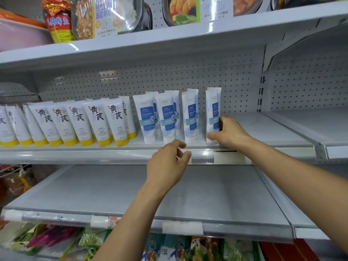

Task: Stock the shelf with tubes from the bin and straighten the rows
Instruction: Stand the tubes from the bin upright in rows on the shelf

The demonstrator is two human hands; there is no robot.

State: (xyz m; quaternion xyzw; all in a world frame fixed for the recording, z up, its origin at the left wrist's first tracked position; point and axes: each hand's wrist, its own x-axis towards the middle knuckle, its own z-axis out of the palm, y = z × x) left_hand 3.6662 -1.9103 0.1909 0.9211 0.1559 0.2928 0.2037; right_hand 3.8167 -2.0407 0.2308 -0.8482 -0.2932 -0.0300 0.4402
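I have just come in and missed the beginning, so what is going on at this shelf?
A person is stocking the middle shelf with tubes. The right hand grips the rightmost blue-labelled tube, which stands upright at the end of a short row of blue-labelled tubes. The left hand hovers by the shelf's front rail, fingers loosely curled, apparently holding nothing. Further left, the yellow-capped tubes form a longer row and look tilted in this view.
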